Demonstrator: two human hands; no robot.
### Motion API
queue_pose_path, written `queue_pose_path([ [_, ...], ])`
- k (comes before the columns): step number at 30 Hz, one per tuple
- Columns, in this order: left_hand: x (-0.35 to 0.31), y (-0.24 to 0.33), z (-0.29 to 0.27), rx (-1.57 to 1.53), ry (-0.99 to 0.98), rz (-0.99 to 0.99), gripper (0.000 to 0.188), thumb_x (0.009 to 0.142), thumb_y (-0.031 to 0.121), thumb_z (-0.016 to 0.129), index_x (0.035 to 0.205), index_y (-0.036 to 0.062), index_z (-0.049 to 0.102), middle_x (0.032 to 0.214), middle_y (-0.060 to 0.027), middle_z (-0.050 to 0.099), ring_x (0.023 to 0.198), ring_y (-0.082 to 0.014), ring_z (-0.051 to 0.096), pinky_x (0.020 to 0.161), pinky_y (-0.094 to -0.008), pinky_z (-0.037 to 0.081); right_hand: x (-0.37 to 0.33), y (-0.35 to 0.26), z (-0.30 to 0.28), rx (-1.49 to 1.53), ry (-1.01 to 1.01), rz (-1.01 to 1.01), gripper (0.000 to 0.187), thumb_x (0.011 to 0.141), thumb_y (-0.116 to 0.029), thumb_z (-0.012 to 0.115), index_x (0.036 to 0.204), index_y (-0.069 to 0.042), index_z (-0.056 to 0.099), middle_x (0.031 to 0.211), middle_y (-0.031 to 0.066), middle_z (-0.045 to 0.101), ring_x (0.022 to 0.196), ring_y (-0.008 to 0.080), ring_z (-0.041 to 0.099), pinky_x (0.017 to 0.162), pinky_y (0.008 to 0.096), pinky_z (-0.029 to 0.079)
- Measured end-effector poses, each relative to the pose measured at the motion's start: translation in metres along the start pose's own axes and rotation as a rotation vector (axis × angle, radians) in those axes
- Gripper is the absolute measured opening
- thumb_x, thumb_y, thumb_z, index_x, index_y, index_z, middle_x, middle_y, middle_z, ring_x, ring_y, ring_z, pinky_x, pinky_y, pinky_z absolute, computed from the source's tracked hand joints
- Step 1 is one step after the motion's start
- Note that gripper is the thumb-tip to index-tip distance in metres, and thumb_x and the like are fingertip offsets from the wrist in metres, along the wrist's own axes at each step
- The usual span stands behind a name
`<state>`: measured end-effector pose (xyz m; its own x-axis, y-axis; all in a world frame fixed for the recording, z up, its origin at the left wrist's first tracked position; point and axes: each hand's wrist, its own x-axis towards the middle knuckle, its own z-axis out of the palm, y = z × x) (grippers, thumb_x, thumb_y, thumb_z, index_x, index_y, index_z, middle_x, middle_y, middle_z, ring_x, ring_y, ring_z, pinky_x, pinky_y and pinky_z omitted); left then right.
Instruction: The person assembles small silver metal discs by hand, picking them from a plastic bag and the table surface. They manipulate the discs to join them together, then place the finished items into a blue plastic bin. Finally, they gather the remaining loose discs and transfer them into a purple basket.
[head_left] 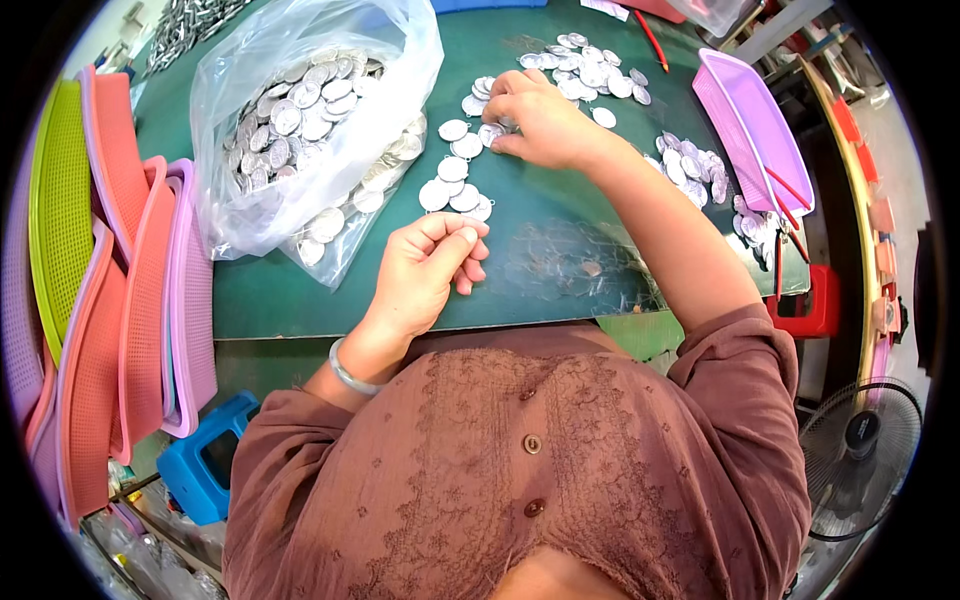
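Clear bag [240,222] holds silver discs [312,110]; left fingers [474,268] closed; right fingers [507,106], grip unclear.

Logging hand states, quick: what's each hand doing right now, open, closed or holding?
Left hand: closed, fingers curled in; whether it holds anything cannot be told.
Right hand: fingers bent at the silver discs; whether it grips one cannot be told.

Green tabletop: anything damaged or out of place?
Yes, surface wear: pale scuffs and scratches mark the tabletop near its front edge, right of the left hand, breaking the otherwise more even green. Nothing else clearly stands out.
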<state>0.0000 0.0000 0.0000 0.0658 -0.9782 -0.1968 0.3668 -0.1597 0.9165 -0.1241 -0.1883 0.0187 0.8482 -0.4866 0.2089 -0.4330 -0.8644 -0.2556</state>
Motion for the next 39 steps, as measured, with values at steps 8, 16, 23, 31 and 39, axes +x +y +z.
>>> queue_pose_path([
  [8,0.001,0.0,-0.002,-0.017,0.003,0.011,0.015,0.086,0.009,0.049,0.095,0.0,0.056,0.074,-0.0045,0.057,0.056,-0.008,0.053,0.046,-0.0177,0.04,-0.003,-0.004,-0.014,0.599,-0.215,0.126,0.017,0.074,-0.002,0.06,0.09,-0.002,0.055,0.08,0.0032,0.057,0.077,0.013,0.053,0.071,0.0252,0.043],
  [16,0.003,0.005,0.003,-0.137,0.081,0.009,0.026,0.085,0.011,0.05,0.107,-0.0033,0.048,0.078,-0.008,0.055,0.057,-0.0106,0.054,0.046,-0.0199,0.043,-0.016,-0.032,-0.028,1.1,-0.268,0.097,0.02,0.074,0.001,0.058,0.094,0.0,0.055,0.086,0.0016,0.057,0.078,0.0079,0.052,0.072,0.0219,0.043],
  [23,0.002,0.004,0.003,-0.083,0.057,0.01,0.019,0.088,0.012,0.047,0.102,-0.0002,0.053,0.077,-0.0057,0.057,0.058,-0.0091,0.054,0.047,-0.0184,0.042,-0.019,-0.017,-0.035,1.117,-0.29,0.238,0.02,0.074,-0.003,0.06,0.093,-0.001,0.057,0.083,0.0016,0.058,0.075,0.0078,0.053,0.07,0.0216,0.043],
  [31,0.004,0.0,0.003,-0.055,0.028,0.031,0.018,0.087,0.01,0.048,0.101,-0.0001,0.054,0.077,-0.0052,0.057,0.059,-0.0087,0.054,0.047,-0.0184,0.042,-0.013,0.091,-0.057,0.447,0.108,0.507,0.022,0.068,-0.006,0.06,0.089,-0.001,0.062,0.077,0.0077,0.061,0.07,0.0153,0.057,0.065,0.0262,0.046],
  [39,0.003,-0.001,0.001,-0.037,0.031,0.037,0.018,0.086,0.01,0.049,0.101,-0.0004,0.054,0.077,-0.0051,0.057,0.059,-0.0084,0.054,0.047,-0.0184,0.042,-0.002,0.042,-0.032,0.018,-0.07,0.182,0.032,0.071,-0.026,0.063,0.094,-0.004,0.061,0.096,0.0149,0.057,0.091,0.0276,0.054,0.078,0.0344,0.043],
])
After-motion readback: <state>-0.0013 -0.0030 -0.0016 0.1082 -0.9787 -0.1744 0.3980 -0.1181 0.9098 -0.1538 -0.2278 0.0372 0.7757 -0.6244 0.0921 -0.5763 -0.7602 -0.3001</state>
